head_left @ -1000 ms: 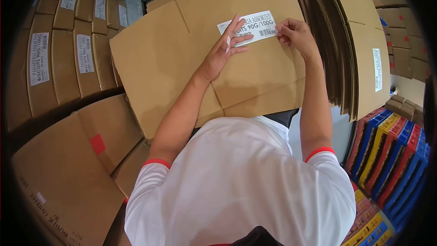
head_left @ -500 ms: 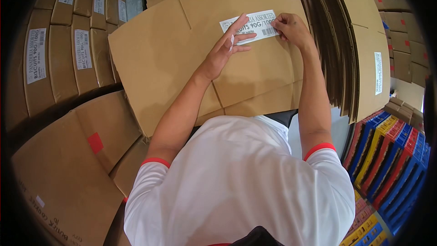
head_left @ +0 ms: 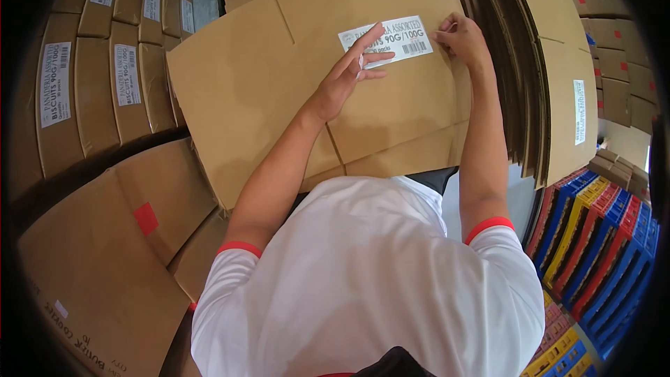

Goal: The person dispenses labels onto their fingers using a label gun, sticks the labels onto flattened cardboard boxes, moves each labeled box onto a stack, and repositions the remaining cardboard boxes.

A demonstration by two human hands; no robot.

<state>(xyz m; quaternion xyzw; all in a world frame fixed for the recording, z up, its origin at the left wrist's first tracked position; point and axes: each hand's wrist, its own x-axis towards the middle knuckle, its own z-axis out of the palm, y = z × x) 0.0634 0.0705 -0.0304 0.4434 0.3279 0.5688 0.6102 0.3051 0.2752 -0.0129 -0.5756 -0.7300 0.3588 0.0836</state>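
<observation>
A flat brown cardboard carton (head_left: 265, 91) lies in front of my body with its fold creases showing. A white printed label (head_left: 412, 36), reading biscuits 90G/100G with a barcode, lies flat across its upper right part. My left hand (head_left: 342, 82) is open over the label's left half, fingers spread and hiding some print. A small white piece (head_left: 360, 63) shows at its fingers; I cannot tell what it is. Beside the label's right end, my right hand (head_left: 462, 38) has thumb and fingertips pinched together. Whether anything is between them is hidden.
A tall stack of flat cartons (head_left: 558, 77) stands on edge at the right, one bearing a label. Labelled boxes (head_left: 98, 105) are piled at the left, above a large carton (head_left: 112, 258) with red tape. Coloured crates (head_left: 600, 244) fill the lower right.
My right hand has moved a little right, off the label's right end, uncovering its corner. My left hand has barely shifted, and the label stays on the carton.
</observation>
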